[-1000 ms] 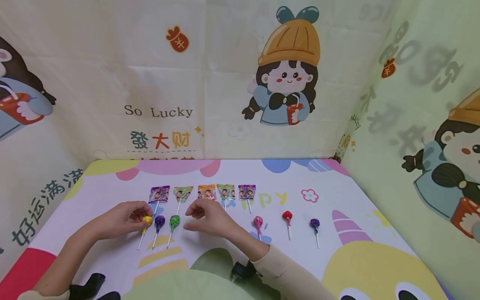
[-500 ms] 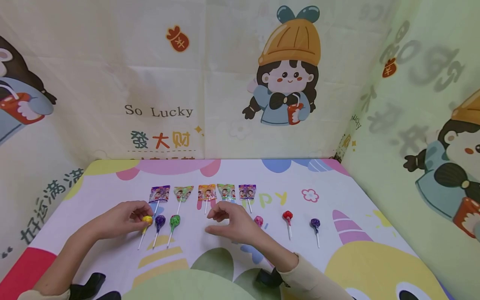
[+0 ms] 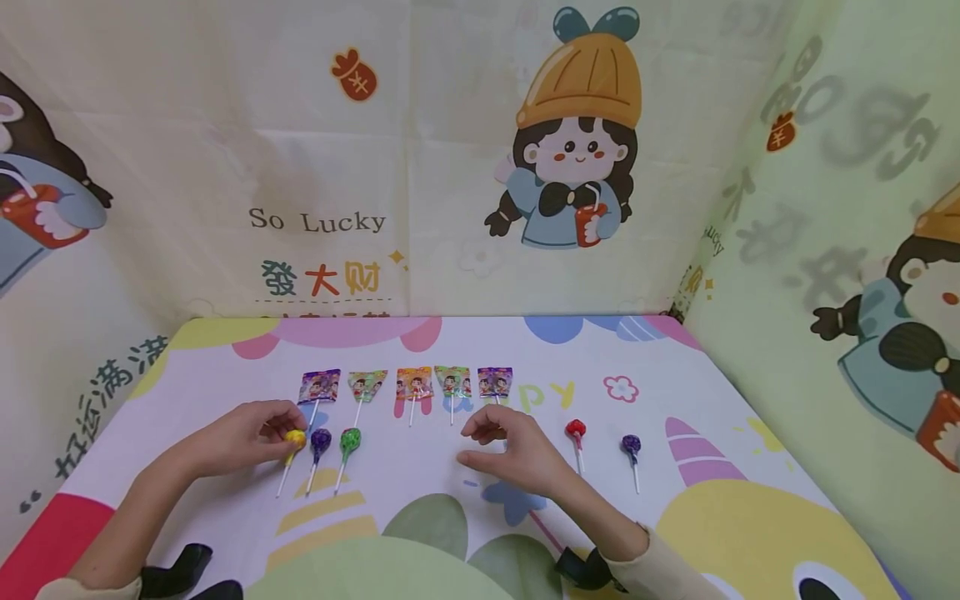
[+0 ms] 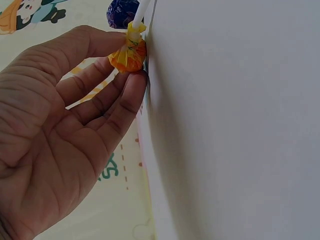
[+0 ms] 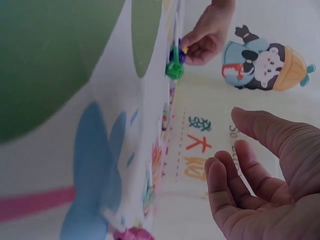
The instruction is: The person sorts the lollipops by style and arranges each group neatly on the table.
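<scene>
On the left of the head view, my left hand (image 3: 251,435) pinches the head of a yellow lollipop (image 3: 295,438) between thumb and fingers; its white stick points toward me. Beside it lie a purple lollipop (image 3: 320,442) and a green lollipop (image 3: 349,442). My right hand (image 3: 517,450) hovers over the middle of the table with fingers loosely bent and a gap to the thumb, holding nothing. A pink lollipop (image 5: 134,234) shows at the bottom of the right wrist view; in the head view the hand hides it. Further right lie a red lollipop (image 3: 575,429) and another purple lollipop (image 3: 631,446).
Behind these, a row of flat-wrapped lollipops includes a purple one (image 3: 319,387), an orange one (image 3: 414,384) and a green one (image 3: 453,382). The printed tablecloth (image 3: 435,467) covers the table. A patterned curtain (image 3: 450,167) stands along the back and sides.
My right hand has moved rightward from beside the green lollipop, passing in front of the pink one. The left hand stays where it was on the yellow lollipop.
</scene>
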The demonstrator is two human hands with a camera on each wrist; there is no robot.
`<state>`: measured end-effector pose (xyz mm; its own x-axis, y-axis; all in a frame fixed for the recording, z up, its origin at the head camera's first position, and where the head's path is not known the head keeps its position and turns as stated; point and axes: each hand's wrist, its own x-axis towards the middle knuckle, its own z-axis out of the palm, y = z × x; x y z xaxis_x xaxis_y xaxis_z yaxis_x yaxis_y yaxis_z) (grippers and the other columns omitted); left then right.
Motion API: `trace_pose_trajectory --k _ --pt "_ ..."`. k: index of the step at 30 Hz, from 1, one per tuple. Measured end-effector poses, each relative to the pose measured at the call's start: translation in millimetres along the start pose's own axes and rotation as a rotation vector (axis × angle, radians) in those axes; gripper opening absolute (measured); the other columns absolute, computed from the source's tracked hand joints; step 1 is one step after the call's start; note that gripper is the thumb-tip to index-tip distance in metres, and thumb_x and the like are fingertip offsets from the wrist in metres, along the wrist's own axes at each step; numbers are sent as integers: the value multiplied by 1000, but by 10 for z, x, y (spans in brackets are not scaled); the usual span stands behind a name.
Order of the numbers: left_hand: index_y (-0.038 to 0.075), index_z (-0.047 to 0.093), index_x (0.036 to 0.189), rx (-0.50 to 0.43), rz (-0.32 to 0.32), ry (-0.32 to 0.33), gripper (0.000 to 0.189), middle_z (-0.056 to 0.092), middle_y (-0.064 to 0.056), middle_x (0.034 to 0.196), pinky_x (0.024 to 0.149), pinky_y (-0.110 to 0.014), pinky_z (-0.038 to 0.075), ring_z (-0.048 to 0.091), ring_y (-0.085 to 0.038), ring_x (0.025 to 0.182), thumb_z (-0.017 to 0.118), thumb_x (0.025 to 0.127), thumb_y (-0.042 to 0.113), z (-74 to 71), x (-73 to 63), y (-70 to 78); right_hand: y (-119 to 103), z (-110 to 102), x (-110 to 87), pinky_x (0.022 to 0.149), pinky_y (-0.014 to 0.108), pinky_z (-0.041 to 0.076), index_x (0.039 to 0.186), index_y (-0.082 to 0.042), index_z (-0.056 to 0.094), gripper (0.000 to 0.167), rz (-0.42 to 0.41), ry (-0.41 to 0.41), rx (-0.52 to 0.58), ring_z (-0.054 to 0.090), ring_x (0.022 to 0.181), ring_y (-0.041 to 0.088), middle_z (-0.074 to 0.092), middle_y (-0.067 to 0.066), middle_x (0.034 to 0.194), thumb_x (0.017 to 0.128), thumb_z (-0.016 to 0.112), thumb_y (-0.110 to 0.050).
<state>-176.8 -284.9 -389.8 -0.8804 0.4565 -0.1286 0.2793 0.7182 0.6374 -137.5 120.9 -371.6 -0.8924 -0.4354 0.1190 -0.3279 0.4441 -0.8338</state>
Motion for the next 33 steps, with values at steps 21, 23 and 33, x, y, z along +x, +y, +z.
trace_pose_trajectory --k 21,23,33 --pt "9 65 106 -14 -8 -3 24 60 1 90 75 -21 54 56 -19 87 80 87 15 -5 -6 2 306 -353 -158 95 49 54 108 -6 68 30 108 84 -120 62 107 27 68 8 109 84 84 -15" --pt "9 65 106 -16 -11 -1 25 60 1 90 75 -21 54 56 -19 87 80 87 15 -3 -5 4 334 -360 -160 95 48 54 108 -7 68 29 120 76 -133 62 109 28 68 6 109 85 84 -16" --pt "9 65 106 -11 -8 0 26 61 2 90 75 -21 54 56 -18 87 80 87 16 -3 0 -9 447 -367 -127 93 43 56 108 -5 67 24 147 -11 -82 61 103 24 65 6 108 89 79 -12"
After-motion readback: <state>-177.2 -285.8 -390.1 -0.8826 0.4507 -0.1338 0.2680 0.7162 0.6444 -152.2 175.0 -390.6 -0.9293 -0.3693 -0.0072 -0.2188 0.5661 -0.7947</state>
